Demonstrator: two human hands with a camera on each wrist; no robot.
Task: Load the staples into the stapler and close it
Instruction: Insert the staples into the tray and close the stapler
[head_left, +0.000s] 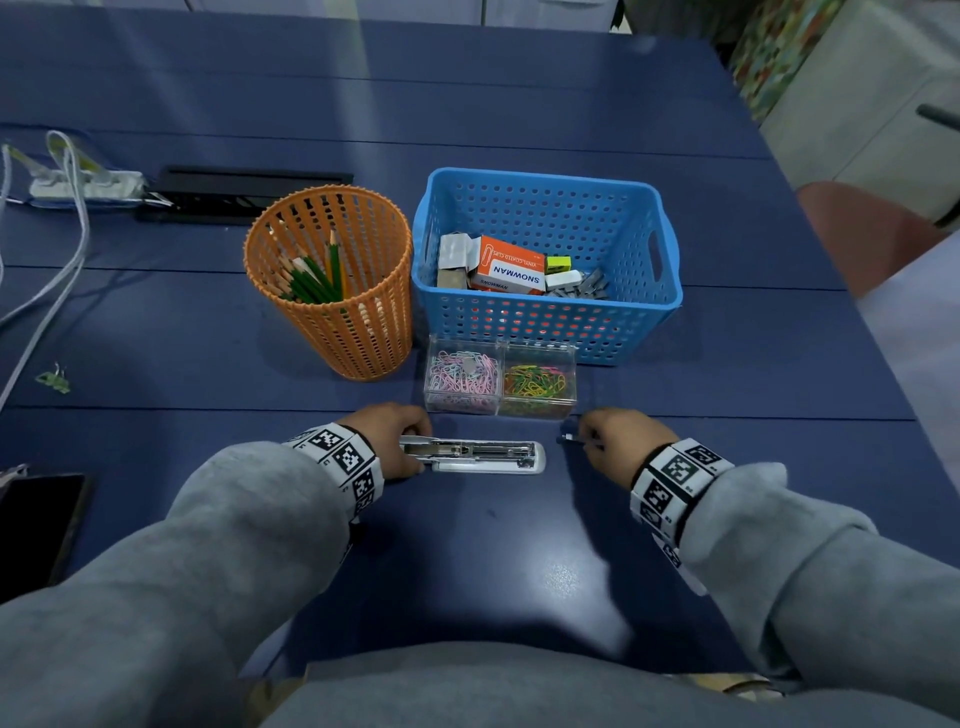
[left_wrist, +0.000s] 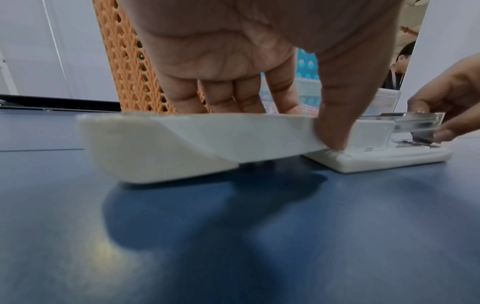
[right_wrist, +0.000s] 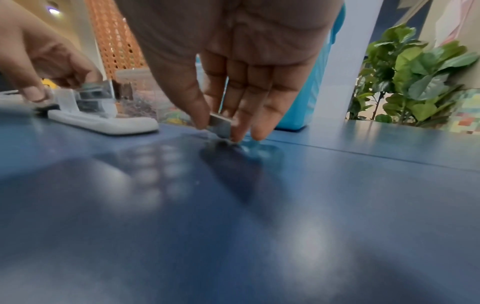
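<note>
Lying flung open along the near middle of the blue desk, the white stapler had its metal channel facing up and its top cover folded back to the left. The left hand held that folded-back cover, thumb curled against the near side and fingers reaching down behind it, a firm grip on the stapler. Just to the right of the stapler's front end, apart from it, the right hand pointed its fingertips down at the desk and pinched a short silver strip of staples between thumb and fingers, the strip touching or nearly touching the surface; I could not tell which. Behind the hands stood a clear two-part box, pastel paper clips in its left compartment and bright ones in its right. Farther back sat an orange mesh cup with pencils, and to its right, just beside it, a blue perforated basket holding an orange carton and loose staple strips. A power strip lay toward the far left edge.
</note>
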